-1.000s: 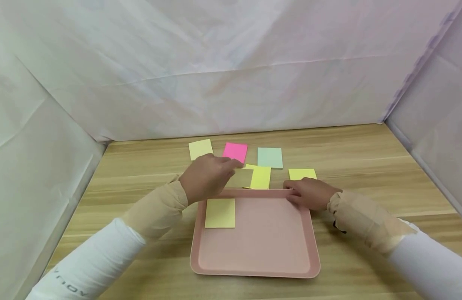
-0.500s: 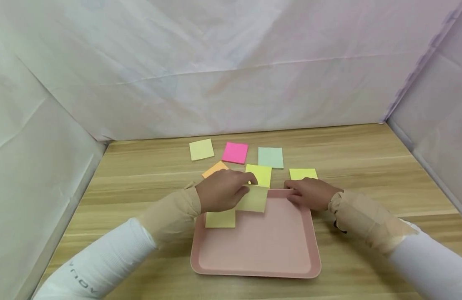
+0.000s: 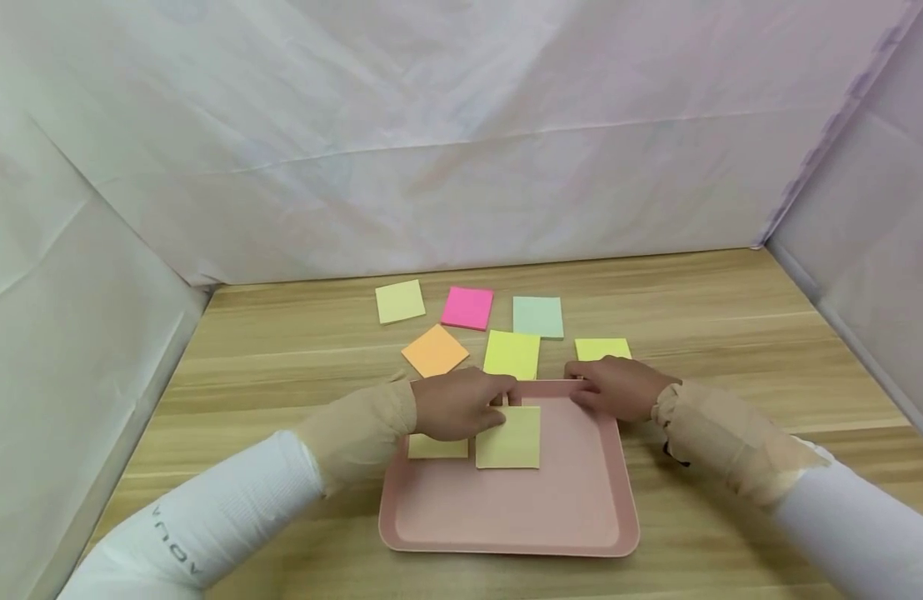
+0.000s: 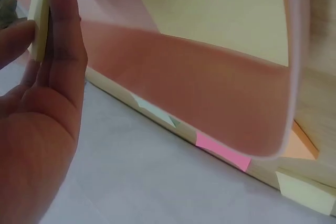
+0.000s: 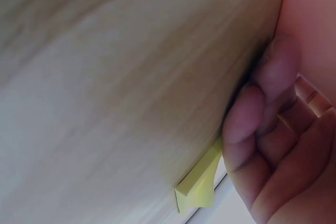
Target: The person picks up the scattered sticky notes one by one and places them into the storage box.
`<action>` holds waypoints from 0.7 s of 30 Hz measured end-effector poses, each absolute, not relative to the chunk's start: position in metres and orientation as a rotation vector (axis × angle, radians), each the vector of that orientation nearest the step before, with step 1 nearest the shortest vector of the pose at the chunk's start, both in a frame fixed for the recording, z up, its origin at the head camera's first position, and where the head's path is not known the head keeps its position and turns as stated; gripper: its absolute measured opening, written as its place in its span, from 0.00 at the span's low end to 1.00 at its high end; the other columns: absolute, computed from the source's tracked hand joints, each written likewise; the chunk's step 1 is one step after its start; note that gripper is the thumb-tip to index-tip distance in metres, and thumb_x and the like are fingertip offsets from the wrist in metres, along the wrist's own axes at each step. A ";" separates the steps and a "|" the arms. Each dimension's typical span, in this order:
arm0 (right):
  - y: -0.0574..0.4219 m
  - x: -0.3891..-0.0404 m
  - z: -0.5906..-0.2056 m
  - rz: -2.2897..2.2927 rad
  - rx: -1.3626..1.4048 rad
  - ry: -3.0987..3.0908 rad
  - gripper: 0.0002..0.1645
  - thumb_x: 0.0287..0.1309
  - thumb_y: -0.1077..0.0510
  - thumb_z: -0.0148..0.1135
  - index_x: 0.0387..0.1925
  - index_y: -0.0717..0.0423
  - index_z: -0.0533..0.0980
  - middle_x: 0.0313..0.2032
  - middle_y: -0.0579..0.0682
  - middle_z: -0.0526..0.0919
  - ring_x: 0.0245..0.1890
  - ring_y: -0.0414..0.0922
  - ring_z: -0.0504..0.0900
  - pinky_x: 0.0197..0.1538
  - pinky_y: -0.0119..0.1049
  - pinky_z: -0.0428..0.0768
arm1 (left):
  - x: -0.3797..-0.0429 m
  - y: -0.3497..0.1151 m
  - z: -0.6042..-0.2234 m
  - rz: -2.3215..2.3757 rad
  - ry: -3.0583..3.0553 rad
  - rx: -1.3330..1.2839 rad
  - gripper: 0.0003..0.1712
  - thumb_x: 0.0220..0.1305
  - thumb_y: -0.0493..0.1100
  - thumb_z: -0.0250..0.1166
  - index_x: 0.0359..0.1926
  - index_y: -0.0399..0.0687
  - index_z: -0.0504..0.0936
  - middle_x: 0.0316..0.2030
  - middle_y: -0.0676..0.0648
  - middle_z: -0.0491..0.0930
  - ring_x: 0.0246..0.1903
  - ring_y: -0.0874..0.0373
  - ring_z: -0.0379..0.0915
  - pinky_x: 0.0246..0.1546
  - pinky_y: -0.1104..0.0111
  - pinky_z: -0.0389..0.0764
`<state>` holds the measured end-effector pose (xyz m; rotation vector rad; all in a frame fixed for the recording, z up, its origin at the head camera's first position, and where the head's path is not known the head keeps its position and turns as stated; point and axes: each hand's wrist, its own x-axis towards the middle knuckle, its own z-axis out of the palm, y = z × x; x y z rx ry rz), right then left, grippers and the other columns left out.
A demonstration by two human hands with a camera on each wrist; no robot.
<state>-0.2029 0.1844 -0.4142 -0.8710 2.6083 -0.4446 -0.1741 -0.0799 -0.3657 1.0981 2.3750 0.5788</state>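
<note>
A pale yellow sticky note pad (image 3: 508,440) is pinched between the thumb and fingers of my left hand (image 3: 456,405), over the left-middle part of the pink tray (image 3: 551,510). The left wrist view shows this pad (image 4: 40,17) edge-on, with the thumb on one face and fingers on the other. Another pale yellow pad (image 3: 437,448) lies in the tray's left far corner, partly hidden by the left hand. At the far right corner my right hand (image 3: 619,387) holds the tray's rim. Its curled fingers (image 5: 244,111) sit against the tray's outer side, near the tabletop.
Beyond the tray lie more sticky note pads: pale yellow (image 3: 400,302), pink (image 3: 467,308), mint green (image 3: 538,317), orange (image 3: 435,351), bright yellow (image 3: 511,354), and another bright yellow one (image 3: 602,348) behind the right hand. White cloth (image 3: 461,150) walls off the wooden table (image 3: 281,333).
My left hand has carried the pale yellow pad from behind the tray's far rim toward me and right, over the tray. The orange pad has come into sight. The right hand stays put.
</note>
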 end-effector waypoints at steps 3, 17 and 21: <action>0.184 -0.203 -0.416 -0.441 -0.854 2.612 0.02 0.62 0.54 0.56 0.34 0.45 0.71 0.19 0.42 0.74 0.21 0.38 0.71 0.29 0.36 0.71 | -0.175 -0.078 -0.370 0.532 2.383 1.106 0.06 0.65 0.37 0.54 0.43 0.48 0.73 0.22 0.52 0.69 0.18 0.64 0.60 0.20 0.76 0.65; 0.184 -0.204 -0.420 -0.450 -0.871 2.623 0.02 0.62 0.54 0.56 0.33 0.44 0.71 0.20 0.42 0.74 0.21 0.38 0.71 0.28 0.36 0.72 | -0.171 -0.070 -0.380 -0.006 2.665 1.125 0.13 0.61 0.45 0.61 0.47 0.52 0.79 0.34 0.53 0.82 0.25 0.62 0.70 0.22 0.66 0.77; 0.185 -0.204 -0.420 -0.448 -0.872 2.629 0.03 0.62 0.54 0.56 0.33 0.43 0.71 0.19 0.42 0.74 0.20 0.38 0.70 0.27 0.36 0.71 | -0.172 -0.070 -0.382 -0.032 2.682 1.150 0.12 0.59 0.44 0.63 0.45 0.52 0.80 0.33 0.52 0.82 0.25 0.62 0.71 0.23 0.64 0.78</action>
